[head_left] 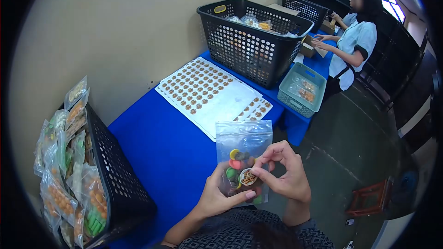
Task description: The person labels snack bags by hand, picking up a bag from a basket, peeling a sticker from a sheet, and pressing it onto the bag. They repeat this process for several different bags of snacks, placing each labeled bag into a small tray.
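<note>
Over blue table, hands gripping candy pouch

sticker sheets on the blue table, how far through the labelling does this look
Done: the front part of the sticker sheets is bare backing. In hand: the left hand holds a clear pouch of coloured sweets while the right hand presses a round sticker onto it. Left: many stickers remain on the sheets, and the black basket on the left is packed with pouches; whether those are labelled cannot be told.

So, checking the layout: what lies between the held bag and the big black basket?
In the head view, sticker sheets on the blue table lie between bag and basket.
</note>
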